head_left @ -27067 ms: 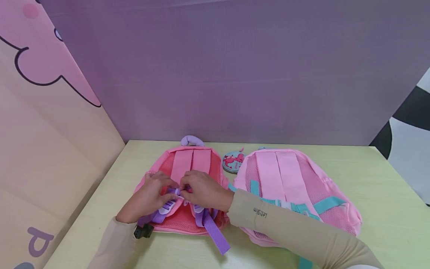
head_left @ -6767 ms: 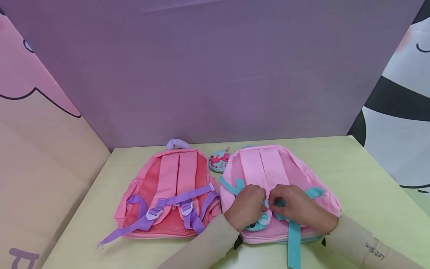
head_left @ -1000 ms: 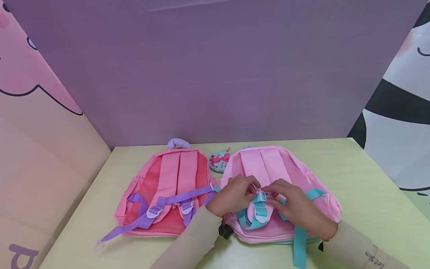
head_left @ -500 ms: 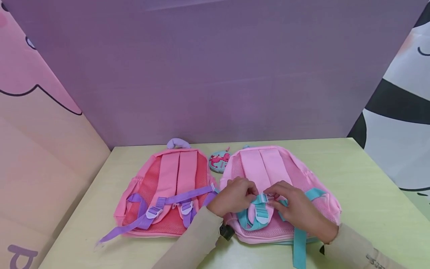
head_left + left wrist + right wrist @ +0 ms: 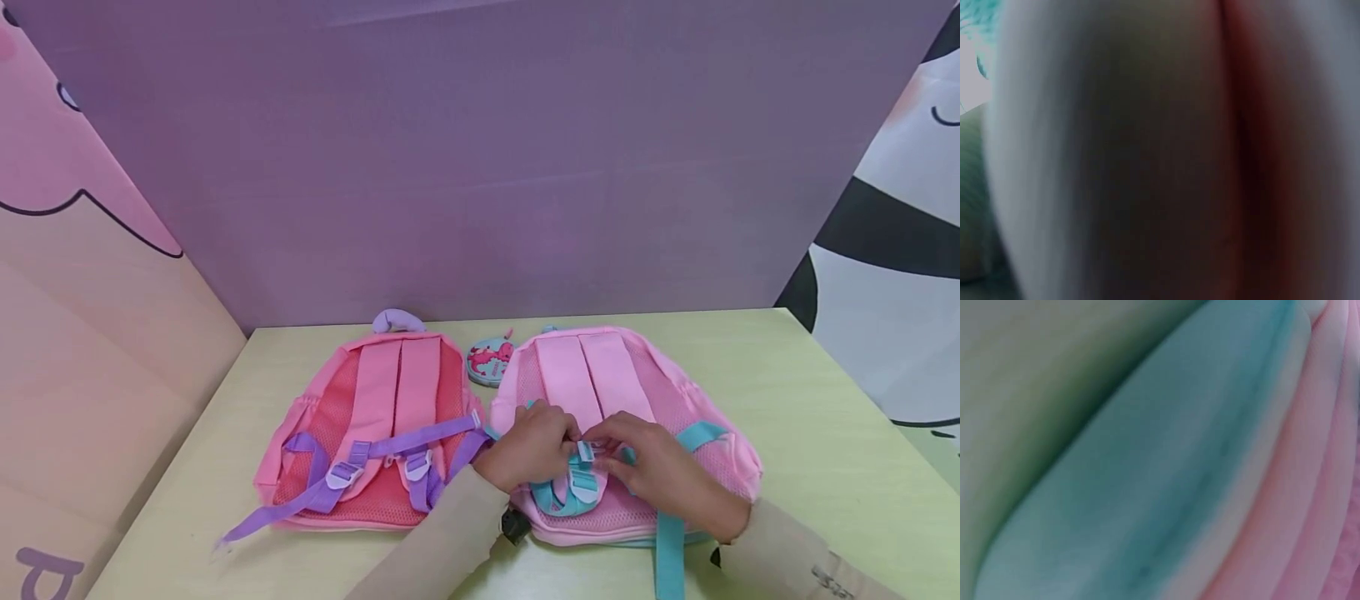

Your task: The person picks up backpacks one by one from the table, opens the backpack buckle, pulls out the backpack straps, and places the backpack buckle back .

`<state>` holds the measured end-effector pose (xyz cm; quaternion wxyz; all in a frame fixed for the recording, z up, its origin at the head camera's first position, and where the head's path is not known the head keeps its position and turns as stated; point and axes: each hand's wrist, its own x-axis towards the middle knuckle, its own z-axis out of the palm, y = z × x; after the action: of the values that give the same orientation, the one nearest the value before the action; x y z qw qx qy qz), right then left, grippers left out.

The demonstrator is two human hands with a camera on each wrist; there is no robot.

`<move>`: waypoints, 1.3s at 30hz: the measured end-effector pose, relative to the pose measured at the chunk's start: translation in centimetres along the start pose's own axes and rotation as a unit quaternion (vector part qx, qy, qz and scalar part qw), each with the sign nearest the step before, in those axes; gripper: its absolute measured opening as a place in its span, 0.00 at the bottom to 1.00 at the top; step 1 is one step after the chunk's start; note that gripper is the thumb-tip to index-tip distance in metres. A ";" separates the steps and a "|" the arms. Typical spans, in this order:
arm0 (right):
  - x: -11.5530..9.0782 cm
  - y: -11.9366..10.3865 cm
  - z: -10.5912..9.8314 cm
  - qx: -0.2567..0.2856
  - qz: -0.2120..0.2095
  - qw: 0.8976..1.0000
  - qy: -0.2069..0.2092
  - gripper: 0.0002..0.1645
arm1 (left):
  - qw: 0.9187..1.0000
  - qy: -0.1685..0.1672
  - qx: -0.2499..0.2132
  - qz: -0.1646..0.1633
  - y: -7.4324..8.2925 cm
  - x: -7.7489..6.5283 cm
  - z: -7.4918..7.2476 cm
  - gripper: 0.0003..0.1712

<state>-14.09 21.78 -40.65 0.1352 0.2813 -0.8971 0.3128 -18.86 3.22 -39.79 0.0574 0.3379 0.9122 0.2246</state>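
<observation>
A light pink backpack [image 5: 615, 358] lies with its strap side up on the table. My left hand [image 5: 534, 446] pinches a teal strap by a pale buckle [image 5: 586, 452] low on it. From the other side my right hand [image 5: 663, 467] grips the buckle between thumb and fingers, which partly cover it. Below the buckle hangs a teal webbing loop [image 5: 566, 500]; a long teal strap end [image 5: 670, 554] drops past the front edge of the bag. The left wrist view is blurred and dark. Teal and pink fabric [image 5: 1297, 487] fills much of the right wrist view.
To the left lies a coral backpack [image 5: 378, 358], a purple strap [image 5: 420, 436] running across it and a loose end [image 5: 258, 521] on the table [image 5: 180, 500]. A small round teal pouch [image 5: 489, 360] sits between the bags. A purple panel [image 5: 480, 167] stands behind.
Both hands have moved from the coral backpack to the light pink one. Its purple strap now lies across it, end to the left. Within the last second, hands and buckle sank slightly.
</observation>
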 end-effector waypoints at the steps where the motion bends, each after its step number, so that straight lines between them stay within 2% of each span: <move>1: 0.0 0.0 0.0 -0.003 0.000 1.000 -0.001 0.26 | 1.000 -0.001 -0.002 -0.001 0.1 0.0 0.1 0.02; 8: -0.2 0.1 0.1 -0.013 0.012 1.000 -0.001 0.24 | 0.999 -0.010 -0.043 -0.009 0.3 0.0 -0.1 0.03; 15: -0.3 0.3 0.1 -0.011 0.036 0.999 -0.013 0.23 | 0.993 -0.028 -0.115 -0.013 0.3 0.0 -0.1 0.13; 22: -0.2 0.1 0.0 -0.012 0.045 0.999 -0.022 0.22 | 0.994 -0.022 -0.106 0.022 0.2 0.0 0.3 0.18; 28: 0.1 -0.1 -0.1 -0.019 0.055 0.998 -0.028 0.18 | 0.991 -0.023 -0.133 0.022 0.2 0.0 0.3 0.15; 35: 0.1 -0.2 -0.2 -0.015 0.062 0.997 -0.044 0.16 | 0.992 -0.022 -0.123 0.027 0.1 0.0 0.5 0.18; 39: 0.1 -0.2 -0.2 -0.017 0.063 0.997 -0.042 0.15 | 0.988 -0.026 -0.152 0.030 0.0 -0.1 0.4 0.17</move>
<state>-14.00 21.76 -40.34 0.0821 0.2347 -0.9233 0.2929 -18.69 3.36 -40.13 0.1252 0.3579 0.8550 0.3538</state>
